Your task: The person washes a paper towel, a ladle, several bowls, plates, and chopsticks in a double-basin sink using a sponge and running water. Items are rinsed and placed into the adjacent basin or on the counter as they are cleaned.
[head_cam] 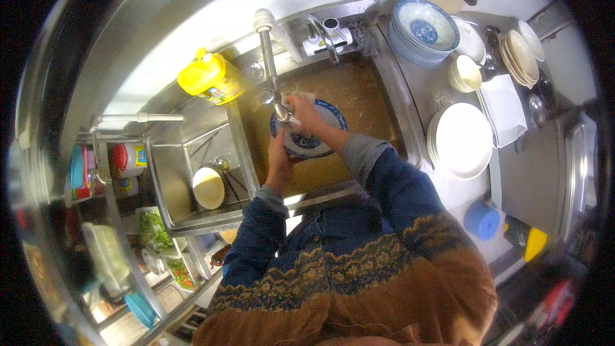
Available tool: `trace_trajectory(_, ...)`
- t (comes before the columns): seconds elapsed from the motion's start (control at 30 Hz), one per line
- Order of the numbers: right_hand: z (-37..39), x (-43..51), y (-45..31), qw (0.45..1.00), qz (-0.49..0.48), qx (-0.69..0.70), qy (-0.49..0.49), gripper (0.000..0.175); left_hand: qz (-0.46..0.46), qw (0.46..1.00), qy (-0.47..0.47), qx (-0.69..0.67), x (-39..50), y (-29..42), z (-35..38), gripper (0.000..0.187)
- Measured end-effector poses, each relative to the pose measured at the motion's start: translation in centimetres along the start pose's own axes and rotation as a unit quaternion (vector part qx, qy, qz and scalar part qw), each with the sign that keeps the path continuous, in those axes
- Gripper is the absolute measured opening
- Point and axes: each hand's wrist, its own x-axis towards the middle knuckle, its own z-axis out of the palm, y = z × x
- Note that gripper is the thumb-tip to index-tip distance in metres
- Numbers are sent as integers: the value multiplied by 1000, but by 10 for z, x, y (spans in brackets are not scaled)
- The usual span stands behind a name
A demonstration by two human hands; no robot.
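A blue-and-white patterned bowl (306, 141) is held over the brownish water (365, 105) in the larger steel sink basin. My left hand (281, 163) grips its rim at the near left side. Across the bowl's far part reaches my right hand (307, 114), whose fingers are partly hidden behind the metal tap (270, 65). Something pale shows at those fingertips; whether it is a cloth or part of the bowl is unclear. The tap hangs over the bowl's left side, very near both hands.
Left, a smaller steel basin (169, 178) holds a cream bowl (208, 188). A yellow plastic jug (211, 77) stands behind the divider. Stacked blue-patterned bowls (423, 31), white plates (460, 140) and cream bowls (465, 73) crowd the right counter. A curved faucet (324, 33) rises behind the sink.
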Motion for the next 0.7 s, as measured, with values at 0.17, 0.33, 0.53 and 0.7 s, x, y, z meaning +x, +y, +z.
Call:
trace_trajectory(0.17, -9, -9, -40, 961, 8, 160, -224, 30, 11, 983, -118, -140, 16, 7, -14, 62)
trace_trajectory(0.33, -52, -25, -36, 944, 7, -138, -300, 35, 107, 992, -31, -61, 22, 15, -23, 52)
trace_trajectory(0.53, -49, -3, -25, 983, -34, -137, -120, 30, 33, 997, -43, -50, 9, 1, 4, 50)
trace_trajectory(0.7, -41, -13, -48, 932, 70, -8, -354, 26, 67, 993, -43, -87, 19, 9, -5, 49)
